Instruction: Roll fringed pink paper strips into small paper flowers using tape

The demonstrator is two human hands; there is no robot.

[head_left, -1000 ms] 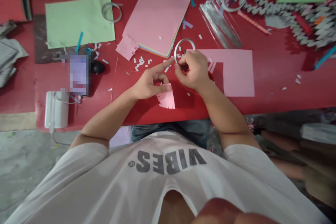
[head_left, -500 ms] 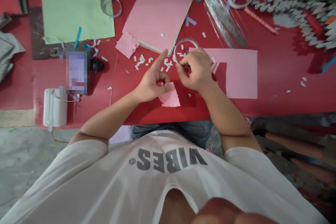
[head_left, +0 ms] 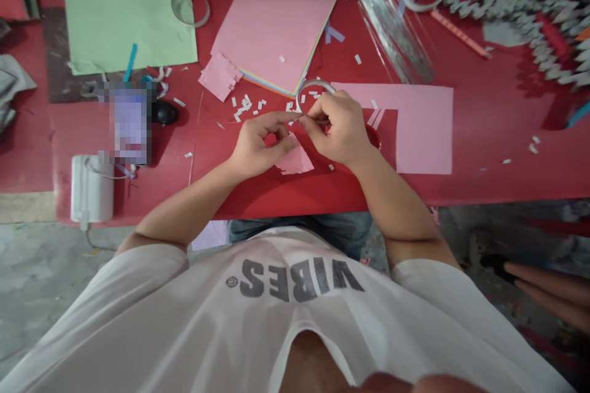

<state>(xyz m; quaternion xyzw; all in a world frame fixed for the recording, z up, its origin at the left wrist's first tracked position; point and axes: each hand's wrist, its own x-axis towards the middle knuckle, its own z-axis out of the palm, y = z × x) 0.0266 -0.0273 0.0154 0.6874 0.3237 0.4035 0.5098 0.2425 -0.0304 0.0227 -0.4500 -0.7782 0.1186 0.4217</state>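
Broad red table (head_left: 286, 193) across the whole view, crowded with craft paper: a stack of pink sheets (head_left: 276, 18) near the centre, a light green sheet (head_left: 129, 21) to the left, a large notched pink sheet (head_left: 424, 135) to the right, a long grey paper chain (head_left: 507, 9) along the upper right, and a clear sleeve of silvery strips (head_left: 396, 37) just beside it. Both bare hands close together over the near half of the table, almost meeting at the middle. Left hand (head_left: 258, 144) curled, its forefinger stretched across to touch the fingers of the other hand; no telling whether anything thin lies pinched there. Right hand (head_left: 338, 129) closed in a tight pinch, fingers clamped on the lower edge of a narrow silvery ring (head_left: 316, 87), upright just off the corner of the pink stack, its bottom hidden by those fingers. Ragged pink scrap (head_left: 297, 163) right below the left fingers, touching or nearly so: impossible to tell. Tiny white paper snippets (head_left: 244, 104) scattered just left of the ring.
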